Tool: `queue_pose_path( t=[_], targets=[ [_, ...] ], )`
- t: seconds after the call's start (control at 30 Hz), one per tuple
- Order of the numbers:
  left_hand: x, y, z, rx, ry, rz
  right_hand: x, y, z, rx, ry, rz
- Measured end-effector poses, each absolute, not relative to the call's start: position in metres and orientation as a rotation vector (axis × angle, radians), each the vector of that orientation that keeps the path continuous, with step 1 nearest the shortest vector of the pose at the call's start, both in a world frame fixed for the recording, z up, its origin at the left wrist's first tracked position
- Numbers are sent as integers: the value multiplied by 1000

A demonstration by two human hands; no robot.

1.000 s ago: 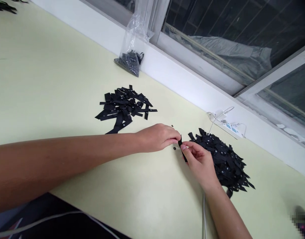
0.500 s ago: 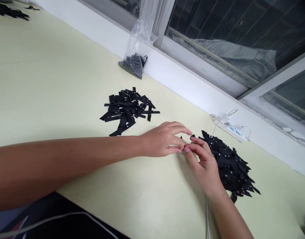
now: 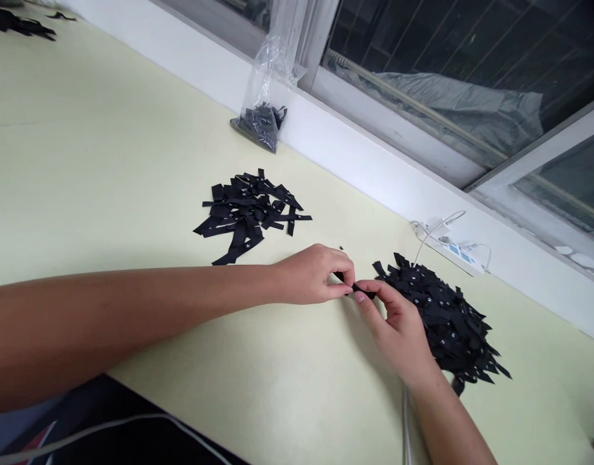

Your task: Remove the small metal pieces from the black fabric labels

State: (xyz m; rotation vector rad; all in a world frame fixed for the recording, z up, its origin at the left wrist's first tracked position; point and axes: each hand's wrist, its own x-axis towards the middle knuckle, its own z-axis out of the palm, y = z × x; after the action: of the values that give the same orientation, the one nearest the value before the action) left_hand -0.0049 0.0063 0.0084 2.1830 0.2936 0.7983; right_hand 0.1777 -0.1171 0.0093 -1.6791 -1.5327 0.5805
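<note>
Between my two hands a short black fabric strip (image 3: 364,292) is pinched above the table. My left hand (image 3: 316,274) reaches in from the left, thumb and fingers closed on one part of it. From the lower right, my right hand (image 3: 398,323) grips the strip between thumb and forefinger. Fingers cover much of the strip. Just beyond my right hand lies a large heap of black strips (image 3: 446,316), many with small white marks. A smaller, looser pile of the same strips (image 3: 251,206) rests past my left forearm.
At the wall stands a clear plastic bag (image 3: 262,110) with black pieces inside. A white power strip (image 3: 454,248) with cords sits behind the large heap. A pale cable (image 3: 406,420) runs beside my right forearm. More black strips (image 3: 18,22) lie far left on the table (image 3: 107,155).
My fingers have curled in, and both hands now pinch the strip, more of which shows between them. The piles have stayed put.
</note>
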Motion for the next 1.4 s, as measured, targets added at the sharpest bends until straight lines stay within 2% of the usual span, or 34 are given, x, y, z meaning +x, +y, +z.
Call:
queue_pose_path(
  t=[0.2,0.7,1.2,1.4],
  targets=[
    [-6,6,11,2092,368,731,175,-118,11,-1678,-1545,534],
    [-2,6,7,1891,406,631,181,-117,6,-1618,-1426,763],
    [-2,5,5,1987,348,683,181,-118,7,-1595,-1462,758],
    [-5,10,9,2136,389,814,187,-115,4,-1693,-1474,483]
  ],
)
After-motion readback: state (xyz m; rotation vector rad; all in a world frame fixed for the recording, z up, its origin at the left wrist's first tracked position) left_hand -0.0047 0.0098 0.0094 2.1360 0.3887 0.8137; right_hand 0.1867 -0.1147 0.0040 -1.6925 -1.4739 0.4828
